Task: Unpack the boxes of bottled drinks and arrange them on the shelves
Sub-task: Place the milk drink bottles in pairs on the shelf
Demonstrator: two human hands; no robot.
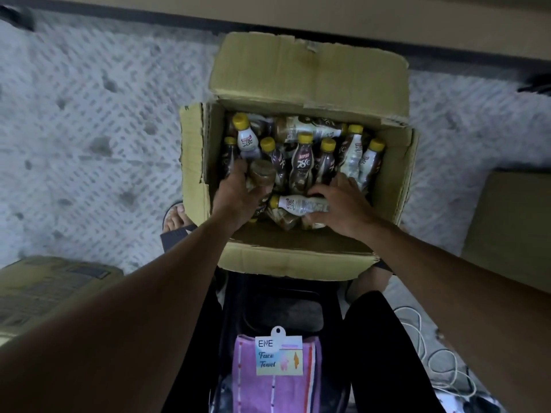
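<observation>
Many bottles (302, 162) crowd the box (310, 76), left hand (235, 195) and right hand (343, 207) gripping two.

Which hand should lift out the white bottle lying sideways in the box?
Right. The right hand curls round that lying bottle, while the left hand grips a different, brown-bottomed bottle farther left in the cardboard box.

Location type: small retail shop or its stock area; the view does not settle which. Indicators:

- An open cardboard carton (298, 260) stands on the textured floor (89, 114), packed with yellow-capped bottles (302, 162) of one brand.
- A second carton (44, 287) stands at the left and a third carton (512, 222) at the right.
- A folded face towel (278, 380) carries a retail hang-tag, so it is packaged as merchandise.
</observation>
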